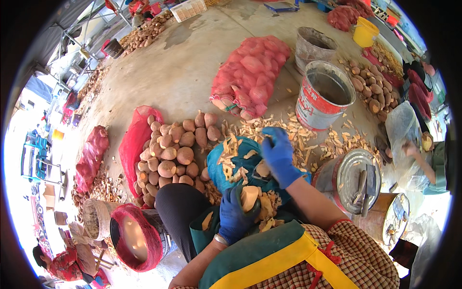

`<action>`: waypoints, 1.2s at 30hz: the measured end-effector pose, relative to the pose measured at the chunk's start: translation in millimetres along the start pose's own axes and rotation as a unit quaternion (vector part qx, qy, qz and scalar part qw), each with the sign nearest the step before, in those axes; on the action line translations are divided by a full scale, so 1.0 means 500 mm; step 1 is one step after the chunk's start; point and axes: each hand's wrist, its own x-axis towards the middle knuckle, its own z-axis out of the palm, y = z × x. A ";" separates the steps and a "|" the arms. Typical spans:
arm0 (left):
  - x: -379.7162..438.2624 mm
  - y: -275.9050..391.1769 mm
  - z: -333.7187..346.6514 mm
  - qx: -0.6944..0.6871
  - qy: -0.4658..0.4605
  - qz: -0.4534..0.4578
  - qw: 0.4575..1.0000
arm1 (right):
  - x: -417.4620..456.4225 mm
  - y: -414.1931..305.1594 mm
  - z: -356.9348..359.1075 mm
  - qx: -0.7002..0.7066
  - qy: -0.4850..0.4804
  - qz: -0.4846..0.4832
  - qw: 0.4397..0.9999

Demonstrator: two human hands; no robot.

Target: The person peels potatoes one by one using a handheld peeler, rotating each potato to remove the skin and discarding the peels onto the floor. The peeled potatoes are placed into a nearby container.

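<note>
In my left hand (234,214), gloved in blue, is a pale peeled root tuber (249,198), cradled close to my lap. My right hand (279,153), in a matching glove, is farther forward, above the teal cloth (216,160) spread before my knees. It is slightly blurred, and I cannot tell whether a tool is in its fingers. Strips of peel (231,148) lie on the cloth, and more peel (269,207) is caught on my green apron (252,249). Ahead and to the left is a heap of unpeeled brown tubers (169,153), partly against a red mesh sack (131,151).
A full red mesh sack (252,72) lies ahead. Two buckets (317,108) stand right of it, beside floor peelings (306,144). A lidded drum (357,184) with a knife-like tool on top is at my right. Left, a mesh-rimmed tub (135,238) holds cloudy liquid. A co-worker's arm (420,160) shows far right.
</note>
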 end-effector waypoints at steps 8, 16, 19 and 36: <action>-0.004 0.017 -0.067 -0.060 -0.148 -0.037 0.986 | 0.010 -0.022 -0.060 0.143 -0.010 0.046 0.989; 0.005 0.074 -0.093 0.039 -0.209 -0.119 0.970 | -0.098 -0.144 -0.061 0.065 -0.096 -0.104 0.988; 0.000 0.068 -0.079 0.075 -0.193 -0.078 0.975 | -0.121 -0.144 -0.044 -0.053 -0.089 -0.239 0.966; -0.016 0.065 -0.068 0.060 -0.134 -0.055 0.988 | -0.062 -0.124 -0.051 0.009 -0.074 -0.100 0.992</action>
